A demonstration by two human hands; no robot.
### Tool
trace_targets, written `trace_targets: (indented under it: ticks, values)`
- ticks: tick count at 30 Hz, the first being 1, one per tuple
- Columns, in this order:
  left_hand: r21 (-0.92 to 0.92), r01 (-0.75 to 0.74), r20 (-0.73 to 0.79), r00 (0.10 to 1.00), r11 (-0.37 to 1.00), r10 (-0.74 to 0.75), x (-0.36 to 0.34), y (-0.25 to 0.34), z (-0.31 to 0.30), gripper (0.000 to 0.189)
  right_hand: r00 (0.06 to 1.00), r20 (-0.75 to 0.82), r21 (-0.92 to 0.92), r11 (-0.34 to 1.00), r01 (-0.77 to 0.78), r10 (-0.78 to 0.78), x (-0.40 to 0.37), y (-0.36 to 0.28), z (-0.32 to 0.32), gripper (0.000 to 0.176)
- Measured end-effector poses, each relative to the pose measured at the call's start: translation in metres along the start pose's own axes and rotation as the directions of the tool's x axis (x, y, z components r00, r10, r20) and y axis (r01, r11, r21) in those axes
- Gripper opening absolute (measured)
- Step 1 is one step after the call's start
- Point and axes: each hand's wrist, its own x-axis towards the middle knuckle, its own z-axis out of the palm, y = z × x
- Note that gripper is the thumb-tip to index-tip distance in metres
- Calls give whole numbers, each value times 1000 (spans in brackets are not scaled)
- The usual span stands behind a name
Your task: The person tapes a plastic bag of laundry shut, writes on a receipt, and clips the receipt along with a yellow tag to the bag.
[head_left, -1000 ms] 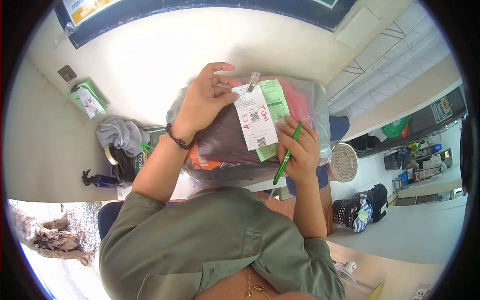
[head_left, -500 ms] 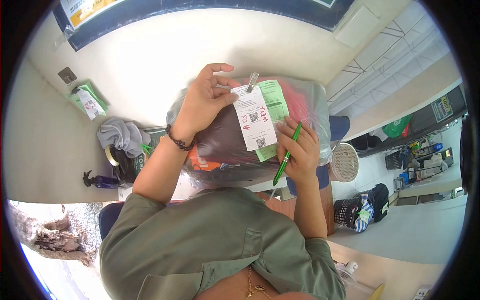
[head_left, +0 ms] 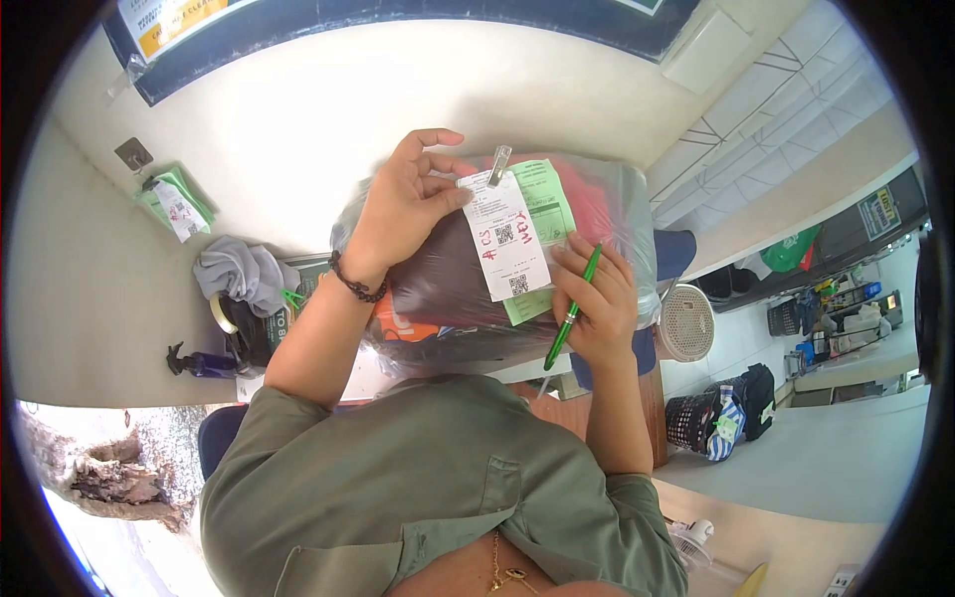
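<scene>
A white receipt [head_left: 504,264] with QR codes and red handwriting lies over a green paper slip [head_left: 547,199], and a clear clip [head_left: 499,165] joins them at the top. My left hand [head_left: 416,194] pinches the receipt's upper left corner between thumb and finger, its index finger raised. In my right hand [head_left: 602,298] is a green pen [head_left: 574,306], held slantwise; the fingertips rest by the slip's right edge. Behind the papers sits a full clear plastic bag [head_left: 468,343] with dark, red and orange contents showing through.
At left stand a dark spray bottle [head_left: 204,363], a tape roll [head_left: 223,312] and a bundled grey cloth [head_left: 244,274]. Green slips [head_left: 177,204] hang on the wall. To the right are a beige lidded basket [head_left: 686,323] and a dark laundry basket [head_left: 688,420] with clothes.
Both hands stay almost in place, still holding the receipt and the pen. The clip and papers have shifted very slightly.
</scene>
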Motion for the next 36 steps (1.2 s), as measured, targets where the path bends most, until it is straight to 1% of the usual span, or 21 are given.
trace_targets:
  ticks: [2, 5, 8, 9, 12, 13, 14, 15, 16, 18, 21, 22, 24, 25, 26, 27, 28, 29, 32, 33, 36]
  values:
    - [0, 1, -6, 1000, 1000, -1, 0, 1, 1, 56, 999, 32, -27, 999, -39, 39, 1, -3, -7, 27]
    - [-3, 3, -18, 1000, 1000, -3, -1, 2, 1, 57, 991, -47, -83, 988, -129, 126, -5, 5, -20, 26]
    - [24, -3, -26, 1000, 1000, 4, -2, 0, 2, 58, 949, -237, -133, 960, -245, 209, -2, 18, -31, 26]
    - [44, -3, -33, 999, 999, 4, -2, 1, 3, 59, 899, -355, 22, 964, -266, 256, 3, 19, -27, 24]
    - [118, -26, -53, 998, 993, 33, -3, 0, 7, 56, 977, -202, -17, 997, -79, 74, 22, 8, -24, 24]
    - [146, -36, -58, 997, 989, 45, -6, 0, 9, 54, 996, -90, -70, 997, -26, 19, 27, 5, -19, 24]
    - [385, -182, -59, 973, 905, 221, -10, 4, 12, 50, 999, 27, -116, 993, 30, -27, 33, 2, -15, 25]
    - [595, -304, -13, 922, 744, 387, -16, 13, 15, 46, 987, 147, -154, 984, 88, -66, 35, 2, -12, 25]
    - [760, -393, 73, 844, 518, 532, -21, 21, 17, 42, 981, 185, -137, 987, 83, -56, 35, 6, -10, 28]
    - [825, -530, 402, 795, 197, 455, -38, 28, 14, 34, 968, 249, -106, 993, 60, -32, 31, 13, -5, 33]
    - [793, -522, 424, 843, 315, 331, -63, 29, 32, 39, 975, 220, -87, 996, -16, 35, 36, 8, -17, 33]
    - [792, -527, 421, 837, 309, 349, -64, 26, 33, 41, 983, 145, -31, 993, -113, 116, 35, 8, -20, 30]
    - [793, -533, 409, 825, 295, 389, -64, 17, 35, 45, 960, 6, 100, 955, -279, 280, 34, 12, -27, 26]
    - [795, -531, 406, 825, 294, 392, -64, 15, 36, 45, 946, -96, 219, 933, -284, 310, 38, 12, -27, 22]
    - [797, -528, 403, 826, 292, 395, -64, 14, 37, 46, 912, -22, 456, 816, -355, 409, 41, 9, -24, 23]
    - [800, -525, 399, 826, 289, 398, -64, 13, 38, 47, 874, 72, 657, 636, -405, 481, 43, 5, -19, 23]
    - [803, -525, 399, 825, 282, 400, -65, 13, 39, 47, 835, 178, 806, 409, -427, 520, 47, 1, -13, 25]
    - [806, -525, 400, 823, 273, 403, -65, 13, 40, 48, 843, 223, 829, 360, -428, 490, 53, -1, -5, 22]
    - [812, -525, 406, 822, 254, 399, -65, 14, 41, 50, 753, 415, 575, 494, -652, 511, 67, -1, 7, 21]
    - [814, -525, 410, 822, 249, 395, -65, 14, 41, 51, 714, 422, 491, 521, -698, 559, 70, 3, 12, 16]
    - [813, -525, 409, 822, 251, 396, -64, 13, 41, 54, 713, 444, 605, 405, -686, 543, 73, 11, 18, 22]
